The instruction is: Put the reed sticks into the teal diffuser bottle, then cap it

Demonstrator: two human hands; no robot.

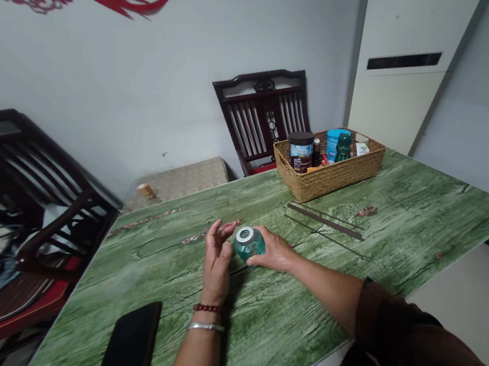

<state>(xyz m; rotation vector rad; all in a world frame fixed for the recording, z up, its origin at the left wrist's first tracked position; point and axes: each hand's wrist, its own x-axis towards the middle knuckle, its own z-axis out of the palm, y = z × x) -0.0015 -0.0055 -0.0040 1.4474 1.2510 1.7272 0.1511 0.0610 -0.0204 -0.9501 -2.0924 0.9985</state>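
The right hand [275, 251] cups a squat teal glass jar [249, 243], its fingers closed against the jar's right side. The jar sits on the surface [296, 334] with its white-ringed top [245, 234] tipped toward the camera. The fingers of the left hand [217, 260] stand raised and loosely open just beside the jar, curled but not closing on it. The jar appears to be held mainly by the right hand. This looks like a steadying hold: the right fingers keep the rounded glass from rolling, while the left fingers stay free. A beaded bracelet [207, 308] and a silver bangle [205, 326] circle the left wrist, below those fingers. Nearer the camera than the left fingers lies a black phone [131, 342]. Beyond the right fingers, two dark strips [325, 221] lie flat on the surface, apparently set apart from the hands. Farther past the fingers, a woven basket [326, 179] gathers a dark jar [300, 152], a blue tub [332, 143] and a green bottle [343, 147], seemingly keeping them together near the surface's far edge.
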